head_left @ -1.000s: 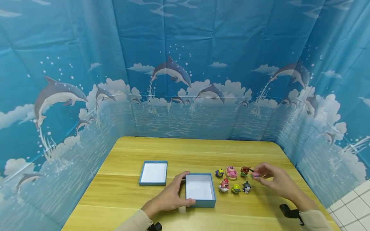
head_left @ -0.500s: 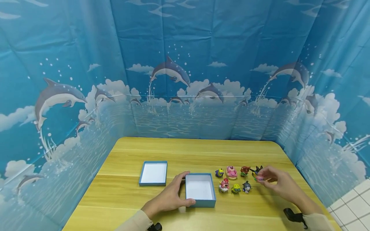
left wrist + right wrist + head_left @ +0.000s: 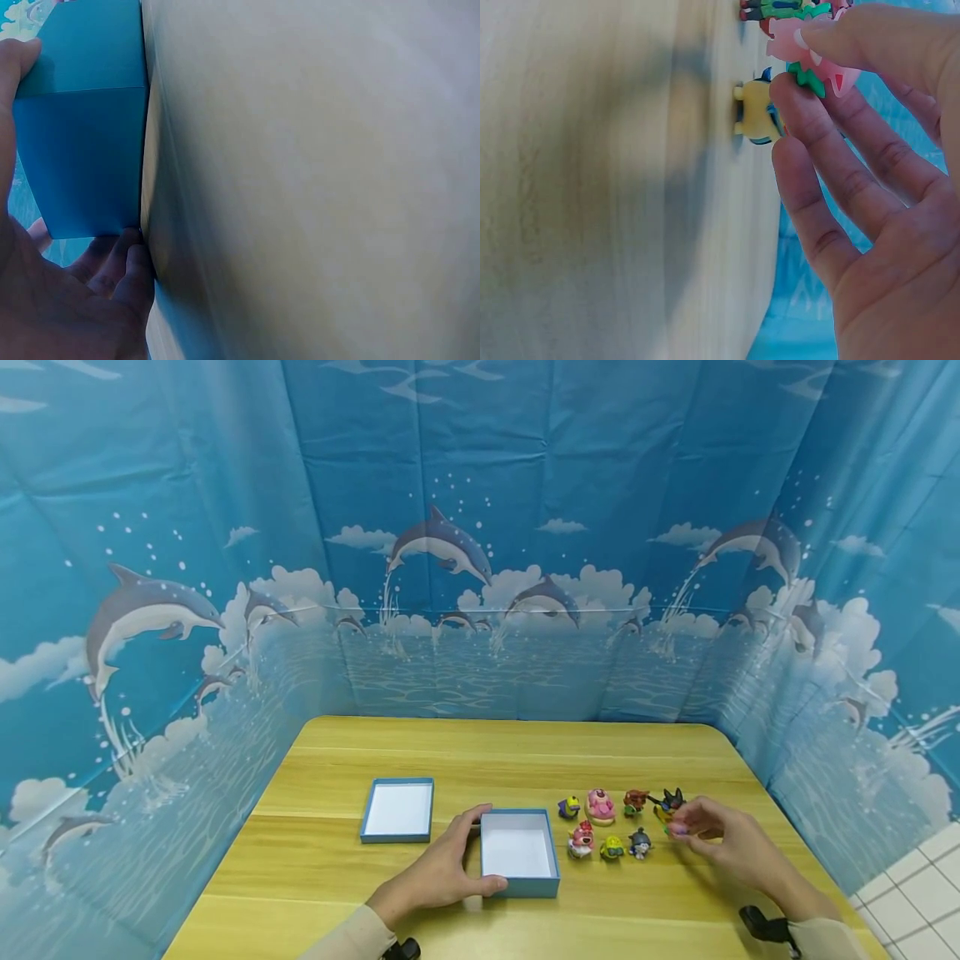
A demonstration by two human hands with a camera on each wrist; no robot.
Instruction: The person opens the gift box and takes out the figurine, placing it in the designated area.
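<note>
My left hand (image 3: pixel 444 870) grips the open blue box (image 3: pixel 531 888) from its left side, thumb at the near wall and fingers at the far one. White lining shows inside the box. In the right wrist view, my right hand (image 3: pixel 889 217) pinches a small pink toy figurine (image 3: pixel 786 41) with green parts between thumb and fingers, above the table. Its far side is hidden by the thumb. Just beyond that hand stands a black-eared yellow figurine (image 3: pixel 670 802). A grey-capped figurine (image 3: pixel 640 844) is to the left of the hand.
A shallow blue box lid (image 3: pixel 397 838) lies left of the box, white inside up. More figurines stand right of the box: a seated pink bear (image 3: pixel 600 810), a pink-and-white one (image 3: pixel 581 841), a yellow one (image 3: pixel 612 848), a purple-yellow one (image 3: pixel 568 808) and a reddish-brown one (image 3: pixel 634 802).
My right hand has moved slightly right and toward me with the pink figurine, uncovering the black-eared figurine behind it. The left hand and box have stayed in place.
</note>
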